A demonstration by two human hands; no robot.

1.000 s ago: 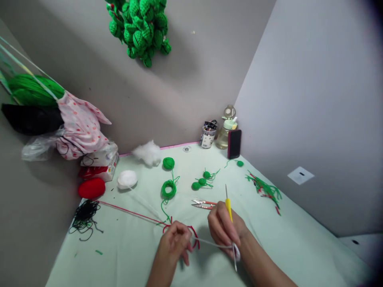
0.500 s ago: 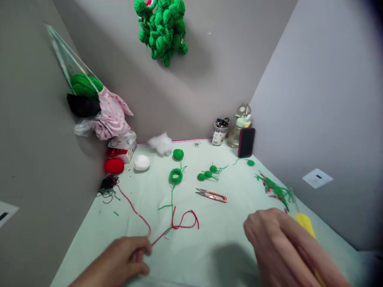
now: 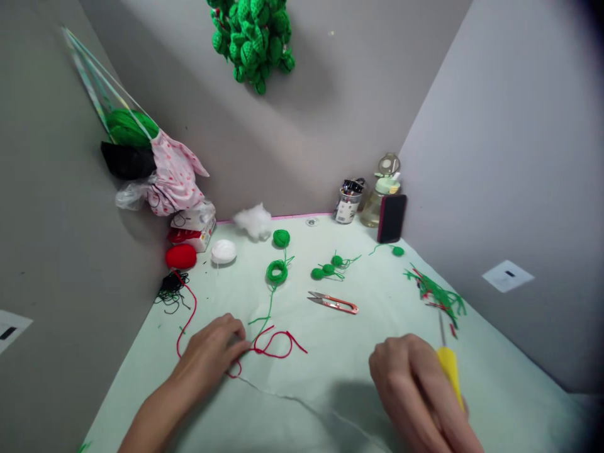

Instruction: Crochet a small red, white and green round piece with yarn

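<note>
while my left hand [image 3: 214, 349] is low over the table [image 3: 330, 352], its fingertips meet the red yarn [image 3: 271, 357], though i cannot tell whether they pinch it or only touch it. the yarn lies in loose loops just right of those fingertips, and a length of it curves past the wrist toward the red ball [image 3: 181, 257]. my right hand [image 3: 415, 390] is curled around the yellow hook [image 3: 449, 370], its shaft pointing away from me. a white strand [image 3: 278, 395] runs over the cloth from beside my left hand toward the right; its far end i can't make out. the snips [image 3: 331, 304] lie beyond and between my hands, the green coil [image 3: 270, 273] farther back.
</note>
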